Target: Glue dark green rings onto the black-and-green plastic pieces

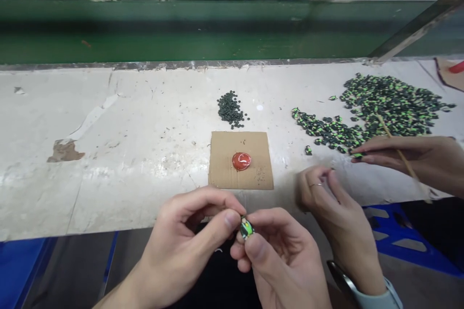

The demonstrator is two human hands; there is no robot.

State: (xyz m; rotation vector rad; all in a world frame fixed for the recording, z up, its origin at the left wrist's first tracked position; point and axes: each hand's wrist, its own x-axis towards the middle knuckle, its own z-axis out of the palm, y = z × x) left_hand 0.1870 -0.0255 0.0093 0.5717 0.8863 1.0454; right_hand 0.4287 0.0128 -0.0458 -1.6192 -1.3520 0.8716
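My right hand (284, 258) is closed, thumb and fingers pinching a small black-and-green piece (247, 228), which has a glossy, rounded body. From the other side, the thumb and index finger of my left hand (190, 239) close on its upper end; anything tiny between those tips is hidden. Just beyond my hands lies a square of brown cardboard (221, 174) with a shiny blob of orange-red glue-like paste (241, 161) on it. Behind the cardboard is a little heap of small dark discs (230, 107).
At the right, a co-worker's hand (340, 217) and other hand (416, 157), with a thin stick, work by a big pile of black-and-green pieces (395, 101). A metal post (416, 29) slants beyond the worn white table (145, 120). Blue stools (413, 241) stand below.
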